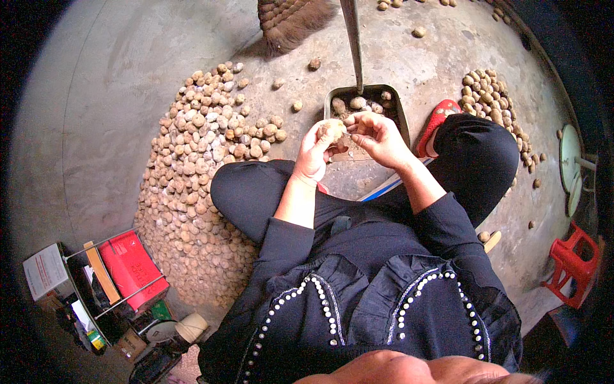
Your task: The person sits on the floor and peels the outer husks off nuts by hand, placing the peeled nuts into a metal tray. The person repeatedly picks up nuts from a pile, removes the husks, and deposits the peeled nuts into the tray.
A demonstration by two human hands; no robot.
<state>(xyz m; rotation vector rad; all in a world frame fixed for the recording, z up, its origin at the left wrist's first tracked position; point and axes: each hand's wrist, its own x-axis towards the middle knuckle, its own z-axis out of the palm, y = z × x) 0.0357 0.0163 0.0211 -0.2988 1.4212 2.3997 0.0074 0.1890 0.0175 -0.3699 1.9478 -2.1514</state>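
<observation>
My left hand (311, 152) grips a brownish round tuber (331, 127), potato-like in look, between thumb and fingers. Close beside it, my right hand (385, 141) pinches a thin, pale, slender tool (347, 134) whose tip is at the tuber; its exact kind is too small to tell. Both hands are above the front part of a long-handled dustpan (406, 126). Inside the pan lie several tubers (358, 102) and dark crumbs, partly hidden by my hands. A large pile of similar tubers (192, 158) spreads over the concrete floor to my left.
A smaller heap of tubers (489, 96) lies right, beyond my red slipper (439, 122). The dustpan's handle (352, 38) stands upright near a broom (292, 24). A rack with a red box (132, 269) is at lower left, a red plastic stool (573, 264) at far right.
</observation>
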